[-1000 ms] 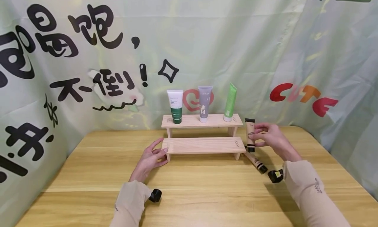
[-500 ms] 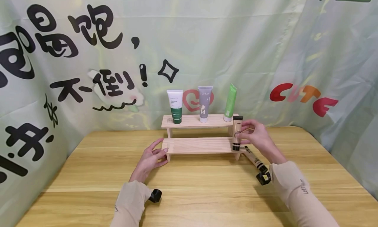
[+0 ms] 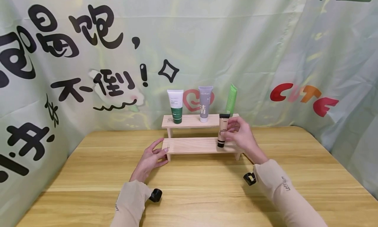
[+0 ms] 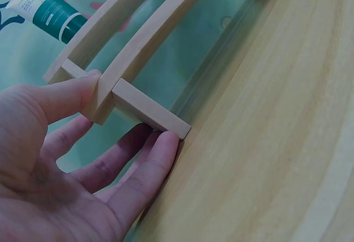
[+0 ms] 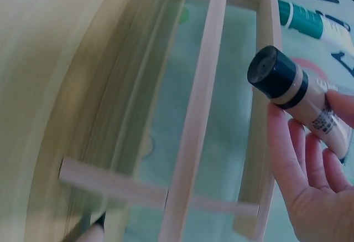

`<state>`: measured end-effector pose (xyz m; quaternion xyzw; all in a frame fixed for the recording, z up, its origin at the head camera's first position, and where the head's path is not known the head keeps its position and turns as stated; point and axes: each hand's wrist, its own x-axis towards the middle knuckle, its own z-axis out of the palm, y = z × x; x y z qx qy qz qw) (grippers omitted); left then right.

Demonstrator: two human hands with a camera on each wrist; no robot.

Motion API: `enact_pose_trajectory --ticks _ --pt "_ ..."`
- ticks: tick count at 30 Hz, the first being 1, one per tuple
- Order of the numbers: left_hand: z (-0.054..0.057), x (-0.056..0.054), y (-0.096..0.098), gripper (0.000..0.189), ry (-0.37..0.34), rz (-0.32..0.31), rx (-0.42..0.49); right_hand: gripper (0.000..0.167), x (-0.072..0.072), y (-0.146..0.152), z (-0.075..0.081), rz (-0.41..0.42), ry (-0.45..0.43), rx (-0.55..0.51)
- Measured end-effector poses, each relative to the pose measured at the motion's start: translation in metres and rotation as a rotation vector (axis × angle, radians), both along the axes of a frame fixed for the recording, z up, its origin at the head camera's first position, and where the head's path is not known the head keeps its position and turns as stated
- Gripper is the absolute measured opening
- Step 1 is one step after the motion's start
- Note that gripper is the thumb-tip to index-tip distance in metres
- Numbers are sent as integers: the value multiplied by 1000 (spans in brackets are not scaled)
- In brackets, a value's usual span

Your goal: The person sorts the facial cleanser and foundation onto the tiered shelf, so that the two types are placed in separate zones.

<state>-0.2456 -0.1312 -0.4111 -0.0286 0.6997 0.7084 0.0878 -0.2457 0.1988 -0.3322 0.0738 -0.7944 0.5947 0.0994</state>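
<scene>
In the head view my right hand (image 3: 242, 135) pinches a beige squeeze tube (image 3: 222, 125) with black ends, upright over the right part of the lower step (image 3: 192, 145) of a wooden stand. The right wrist view shows its black cap (image 5: 271, 71) facing down toward the board, thumb and fingers on either side of the body. My left hand (image 3: 151, 156) holds the stand's left end. In the left wrist view the thumb (image 4: 72, 95) presses on the step's end and the fingertips (image 4: 166, 142) touch its leg (image 4: 149, 109).
On the upper step (image 3: 189, 122) stand a white and green tube (image 3: 176, 107), a grey-purple tube (image 3: 204, 104) and a bright green tube (image 3: 231, 99), its lower part hidden. Another tube lies by the stand's right leg, mostly behind the right arm. A printed curtain (image 3: 245, 40) hangs behind.
My right hand has carried the beige tube leftward from beside the stand to over the lower step. The left hand has stayed at the stand's left end.
</scene>
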Motion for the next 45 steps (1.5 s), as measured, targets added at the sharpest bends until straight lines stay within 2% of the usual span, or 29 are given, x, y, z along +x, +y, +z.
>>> enact_pose_trajectory --ticks 5,12,25,34,45 --pt "0 0 0 61 1 -4 -5 46 -2 -18 -6 -36 60 64" --pt "0 2 0 61 7 -4 -22 43 -5 -41 -17 -65 87 81" --pt "0 1 -2 60 -1 -13 2 41 -6 -87 -29 -68 292 132" --pt "1 2 -2 60 1 -12 -1 40 -10 -109 -33 -89 324 102" --pt "3 1 -1 60 -12 -9 1 41 -8 -120 -38 -85 386 178"
